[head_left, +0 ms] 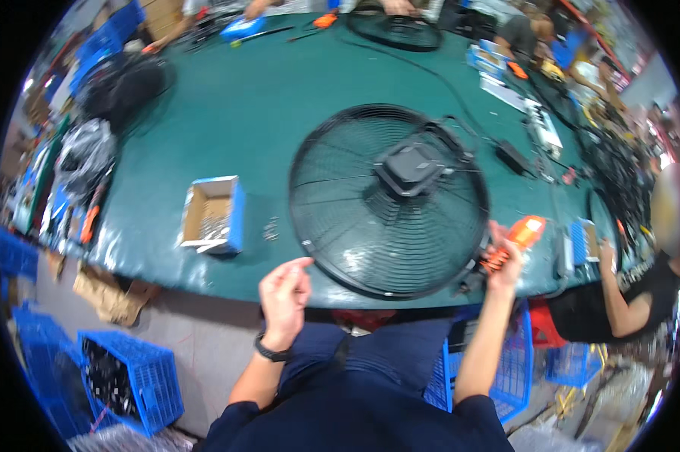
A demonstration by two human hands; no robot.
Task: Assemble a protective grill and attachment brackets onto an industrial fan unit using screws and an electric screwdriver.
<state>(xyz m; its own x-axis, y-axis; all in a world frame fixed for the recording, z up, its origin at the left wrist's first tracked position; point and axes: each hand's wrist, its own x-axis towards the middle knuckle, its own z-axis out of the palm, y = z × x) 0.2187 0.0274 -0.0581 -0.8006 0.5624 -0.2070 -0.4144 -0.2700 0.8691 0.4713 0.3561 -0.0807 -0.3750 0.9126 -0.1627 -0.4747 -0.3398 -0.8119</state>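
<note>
A round black fan guard (332, 181) lies flat on the green table in front of me, with a dark motor housing (411, 167) at its centre. My right hand (505, 260) is wrapped around an orange and black power screwdriver (526, 232) beside the guard's near right rim. By the near left rim is my left hand (286, 295), its fingers curled and pinched together; whatever may be between the fingertips is too small to make out. Several small metal screws (271, 228) lie loose left of the guard. An open blue and white cardboard box (236, 218) holds more small metal parts.
The green table (227, 105) carries black cable and bagged parts (87, 154) along its left. A power strip (543, 128) and black adapter (514, 157) lie at right. Another person's arm (619, 301) rests near the right edge. Blue crates (155, 377) stand on the floor.
</note>
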